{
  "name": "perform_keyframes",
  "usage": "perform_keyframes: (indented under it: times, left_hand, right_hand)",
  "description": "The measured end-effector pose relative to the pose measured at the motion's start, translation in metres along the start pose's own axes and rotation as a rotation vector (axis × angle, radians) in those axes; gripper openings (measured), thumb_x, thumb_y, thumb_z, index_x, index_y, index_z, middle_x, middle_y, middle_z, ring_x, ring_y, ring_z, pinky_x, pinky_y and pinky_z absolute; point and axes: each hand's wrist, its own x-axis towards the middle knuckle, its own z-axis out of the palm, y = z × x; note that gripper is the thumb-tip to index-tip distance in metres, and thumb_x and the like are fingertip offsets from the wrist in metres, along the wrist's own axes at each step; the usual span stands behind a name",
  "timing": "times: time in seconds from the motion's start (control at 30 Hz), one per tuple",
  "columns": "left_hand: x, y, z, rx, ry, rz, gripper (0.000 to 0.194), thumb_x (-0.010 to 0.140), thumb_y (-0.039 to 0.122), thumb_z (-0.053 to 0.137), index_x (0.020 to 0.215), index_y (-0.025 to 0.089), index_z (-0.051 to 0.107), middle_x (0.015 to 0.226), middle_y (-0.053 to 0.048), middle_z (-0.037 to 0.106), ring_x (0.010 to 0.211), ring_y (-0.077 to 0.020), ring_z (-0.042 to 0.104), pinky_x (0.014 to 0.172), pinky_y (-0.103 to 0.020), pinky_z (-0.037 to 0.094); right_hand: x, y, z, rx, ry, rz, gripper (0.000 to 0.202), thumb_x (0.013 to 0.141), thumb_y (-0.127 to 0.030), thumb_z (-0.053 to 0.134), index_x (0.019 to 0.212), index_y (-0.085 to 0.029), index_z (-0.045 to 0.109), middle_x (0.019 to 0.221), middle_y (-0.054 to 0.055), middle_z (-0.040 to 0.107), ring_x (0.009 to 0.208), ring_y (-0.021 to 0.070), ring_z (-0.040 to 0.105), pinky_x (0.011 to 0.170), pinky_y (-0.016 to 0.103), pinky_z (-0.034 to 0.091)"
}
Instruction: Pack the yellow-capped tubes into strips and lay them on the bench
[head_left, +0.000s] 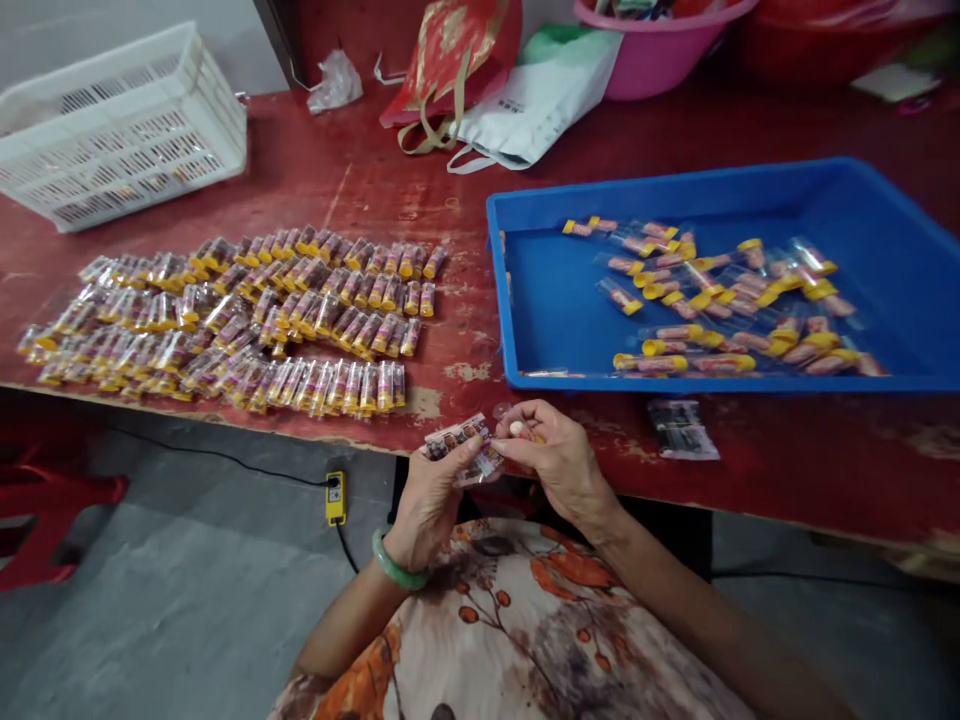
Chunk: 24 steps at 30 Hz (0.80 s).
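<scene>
Pinching a small clear plastic packet (459, 445) at the near edge of the red bench (787, 450), the left hand (431, 500) grips its printed end while the right hand (555, 460) nips the other; what lies inside is blurred and partly hidden by fingers. Rows of glossy bagged tubes (240, 315) lie to the left. Loose yellow-capped tubes (720, 300) sit in a blue plastic tray (540, 300), its right side cut off. A white slatted crate (120, 130) stands behind.
</scene>
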Motion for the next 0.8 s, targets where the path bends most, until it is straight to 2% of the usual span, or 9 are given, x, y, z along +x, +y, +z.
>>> perform_keyframes:
  times: [0.07,0.13,0.23,0.3,0.37,0.5,0.63,0.8]
  left_hand:
    - [0.002,0.0,-0.006,-0.033,0.025,0.035,0.033,0.064,0.023,0.083,0.092,0.01,0.072,0.088,-0.009,0.075,0.073,-0.0173,0.069,0.07,-0.028,0.056]
    - [0.004,0.0,-0.011,-0.073,0.072,0.068,0.031,0.062,0.022,0.084,0.089,0.01,0.072,0.084,-0.007,0.075,0.071,-0.0163,0.069,0.071,-0.028,0.056]
    - [0.005,0.0,-0.015,-0.119,0.091,0.077,0.031,0.061,0.023,0.084,0.087,0.01,0.072,0.083,-0.007,0.074,0.069,-0.0163,0.068,0.069,-0.029,0.056]
    - [0.005,0.0,-0.014,-0.146,0.089,0.06,0.032,0.061,0.024,0.085,0.087,0.011,0.072,0.084,-0.007,0.074,0.07,-0.0166,0.068,0.069,-0.029,0.056]
    - [0.003,0.001,-0.012,-0.171,0.103,0.037,0.032,0.061,0.023,0.085,0.087,0.012,0.071,0.084,-0.005,0.074,0.068,-0.0156,0.068,0.066,-0.028,0.056]
    - [0.0,0.002,-0.005,-0.193,0.159,-0.01,0.029,0.059,0.021,0.085,0.083,0.013,0.069,0.076,-0.002,0.073,0.063,-0.0139,0.066,0.061,-0.025,0.055]
    - [-0.001,0.002,-0.004,-0.182,0.213,-0.021,0.03,0.057,0.018,0.085,0.081,0.013,0.068,0.076,-0.002,0.073,0.063,-0.0151,0.067,0.066,-0.028,0.056]
    - [-0.001,-0.002,-0.005,-0.166,0.178,-0.028,0.032,0.057,0.021,0.086,0.084,0.011,0.07,0.078,-0.004,0.074,0.065,-0.016,0.068,0.069,-0.028,0.055]
  right_hand:
    - [-0.004,-0.002,-0.006,-0.082,-0.067,-0.032,0.035,0.064,-0.036,0.079,0.083,-0.019,0.055,0.07,-0.004,0.054,0.059,0.0104,0.05,0.055,0.024,0.047]
    - [-0.012,-0.003,-0.014,-0.209,-0.126,-0.106,0.027,0.078,-0.04,0.068,0.093,-0.02,0.057,0.068,-0.003,0.052,0.058,0.0103,0.049,0.055,0.023,0.045]
    - [-0.028,-0.003,-0.026,-0.427,-0.163,-0.292,0.018,0.089,-0.035,0.055,0.101,-0.022,0.059,0.08,0.0,0.057,0.069,0.0127,0.054,0.063,0.025,0.047]
    - [-0.037,0.0,-0.03,-0.564,-0.176,-0.473,0.013,0.089,-0.029,0.056,0.099,-0.022,0.061,0.093,0.004,0.059,0.084,0.0159,0.059,0.074,0.027,0.049]
    - [-0.043,0.003,-0.03,-0.665,-0.169,-0.661,0.014,0.087,-0.023,0.058,0.1,-0.022,0.061,0.099,0.005,0.06,0.092,0.0184,0.061,0.08,0.029,0.05]
    - [-0.046,0.012,-0.027,-0.79,-0.076,-0.951,0.026,0.083,-0.014,0.059,0.108,-0.021,0.057,0.099,0.009,0.062,0.088,0.0203,0.063,0.075,0.032,0.053]
    - [-0.047,0.014,-0.029,-0.863,-0.032,-1.044,0.03,0.082,-0.011,0.06,0.11,-0.02,0.057,0.098,0.01,0.062,0.086,0.0212,0.064,0.072,0.033,0.055]
    - [-0.05,0.015,-0.031,-0.875,-0.023,-1.063,0.031,0.081,-0.009,0.061,0.11,-0.018,0.056,0.098,0.01,0.062,0.088,0.0211,0.063,0.074,0.033,0.054]
